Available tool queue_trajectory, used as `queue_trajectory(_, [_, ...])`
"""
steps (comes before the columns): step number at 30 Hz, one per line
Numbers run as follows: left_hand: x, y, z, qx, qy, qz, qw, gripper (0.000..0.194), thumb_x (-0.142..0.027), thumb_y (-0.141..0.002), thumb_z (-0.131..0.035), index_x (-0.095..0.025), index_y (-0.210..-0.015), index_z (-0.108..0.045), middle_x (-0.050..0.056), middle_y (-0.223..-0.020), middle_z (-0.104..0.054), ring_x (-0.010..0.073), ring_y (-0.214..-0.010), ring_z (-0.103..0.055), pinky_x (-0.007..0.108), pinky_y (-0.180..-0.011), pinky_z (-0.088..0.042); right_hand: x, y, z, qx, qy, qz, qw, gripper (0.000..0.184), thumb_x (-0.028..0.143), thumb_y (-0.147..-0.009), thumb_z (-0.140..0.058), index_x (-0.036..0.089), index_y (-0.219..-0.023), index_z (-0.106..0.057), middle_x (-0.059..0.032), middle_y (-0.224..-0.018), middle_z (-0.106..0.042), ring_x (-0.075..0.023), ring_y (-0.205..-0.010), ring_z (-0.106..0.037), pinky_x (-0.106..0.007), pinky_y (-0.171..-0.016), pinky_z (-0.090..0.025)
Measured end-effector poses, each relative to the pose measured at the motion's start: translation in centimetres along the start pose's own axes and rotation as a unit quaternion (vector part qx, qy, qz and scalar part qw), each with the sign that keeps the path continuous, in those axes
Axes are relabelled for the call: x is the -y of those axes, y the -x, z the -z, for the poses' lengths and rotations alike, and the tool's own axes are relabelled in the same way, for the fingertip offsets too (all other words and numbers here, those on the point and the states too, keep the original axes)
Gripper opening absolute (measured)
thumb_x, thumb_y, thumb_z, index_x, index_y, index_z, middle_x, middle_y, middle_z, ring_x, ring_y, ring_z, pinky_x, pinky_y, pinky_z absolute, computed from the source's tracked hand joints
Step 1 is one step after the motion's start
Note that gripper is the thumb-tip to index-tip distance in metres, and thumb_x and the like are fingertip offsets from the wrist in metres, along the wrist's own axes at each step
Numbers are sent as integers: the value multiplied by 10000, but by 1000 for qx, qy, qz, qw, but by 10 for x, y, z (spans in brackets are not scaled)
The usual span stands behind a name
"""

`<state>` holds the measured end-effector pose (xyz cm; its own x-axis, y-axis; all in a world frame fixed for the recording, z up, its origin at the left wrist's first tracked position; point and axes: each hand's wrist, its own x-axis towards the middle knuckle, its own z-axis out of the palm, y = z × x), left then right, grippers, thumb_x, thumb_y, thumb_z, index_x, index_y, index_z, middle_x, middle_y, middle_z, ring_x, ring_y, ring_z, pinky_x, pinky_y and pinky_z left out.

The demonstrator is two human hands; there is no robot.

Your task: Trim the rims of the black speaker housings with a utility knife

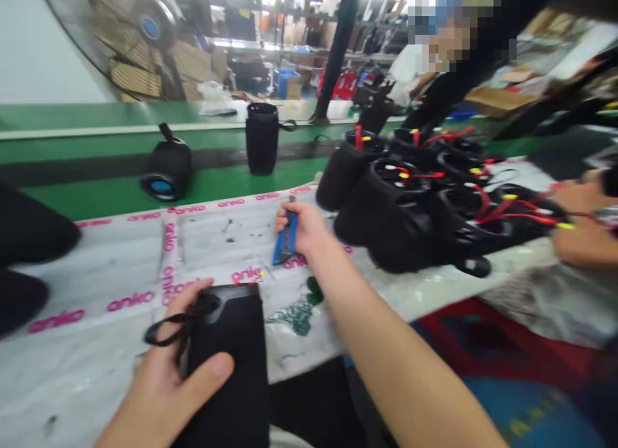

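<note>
I see the left hand (167,371) wrapped around a black cylinder (236,371) with a strap loop, low in view, thumb across its side. Right hand (306,228): fingers curled around a blue cutter (291,232) over the pink-lettered sheet (207,239); contact with the sheet, I cannot tell. Red-wired black housings (400,232) cluster to the right.

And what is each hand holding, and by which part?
Left hand: the black cylinder, by its side near the strap. Right hand: the blue cutter, around its body.
</note>
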<state>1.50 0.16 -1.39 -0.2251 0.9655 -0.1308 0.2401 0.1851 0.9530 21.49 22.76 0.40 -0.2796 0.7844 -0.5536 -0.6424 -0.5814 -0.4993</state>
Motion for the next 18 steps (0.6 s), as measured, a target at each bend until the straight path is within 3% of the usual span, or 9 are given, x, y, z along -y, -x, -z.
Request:
queue_trajectory(3, [1, -1, -3, -6, -24, 11, 1000, 857, -750, -896, -754, -302, -1589, -524, 97, -1744, -454, 415, -1674, -301, 596, -1399, -127, -10, 32, 16, 40, -2, -11, 999, 234, 386, -1073, -704, 170, -1156, -671, -1, -946, -654, -111, -653, -589, -234, -542, -519])
queue_trajectory(5, [3, -2, -4, -7, -20, 23, 1000, 854, -763, -896, -742, -310, -1589, -532, 108, -1739, -444, 433, -1667, -300, 636, -1389, -142, -22, 66, 36, 82, 1, -13, 997, 187, 335, -1013, -758, 180, -1081, -678, 46, -799, -583, -84, -546, -496, -204, -465, -447])
queue_trajectory(7, [5, -3, -5, -6, -30, 20, 999, 862, -780, -885, -740, -327, -1590, -540, 108, -1728, -455, 447, -1657, -316, 653, -1374, -204, -38, 101, 59, 117, 11, -26, 993, 334, 315, -804, -923, 244, -1070, -735, 41, -743, -562, -79, -469, -451, -212, -386, -371])
queue_trajectory(10, [8, -3, -4, 7, -71, 2, 997, 838, -779, -908, -710, -351, -1605, -530, 110, -1728, -452, 455, -1662, -301, 693, -1364, -180, -63, 135, 95, 114, 41, -70, 990, 309, 450, -843, -896, 295, -1086, -785, -8, -709, -565, -81, -404, -391, -254, -343, -319])
queue_trajectory(12, [11, -6, -1, 4, -68, -15, 998, 838, -749, -931, -704, -362, -1639, -477, 117, -1739, -424, 451, -1657, -307, 701, -1353, -205, -73, 139, 111, 65, 65, -69, 993, 296, 493, -791, -904, 335, -1012, -789, 4, -675, -495, -70, -402, -329, -259, -346, -277])
queue_trajectory(16, [7, -16, 20, -72, -10, -101, 992, 1010, -642, -901, -787, -468, -1720, -222, 90, -1679, -487, 421, -1555, -482, 646, -1261, -444, -76, 126, 117, 22, 73, -65, 995, 337, 571, -708, -879, 356, -939, -762, 37, -658, -368, -59, -400, -182, -286, -333, -180])
queue_trajectory(18, [-1, -18, 35, -85, -63, -107, 989, 872, -572, -877, -801, -492, -1651, -407, 42, -1602, -593, 430, -1522, -532, 607, -1241, -493, -77, 120, 117, -5, 93, -84, 992, 344, 571, -652, -865, 371, -902, -740, 11, -673, -396, -65, -412, -203, -339, -368, -217])
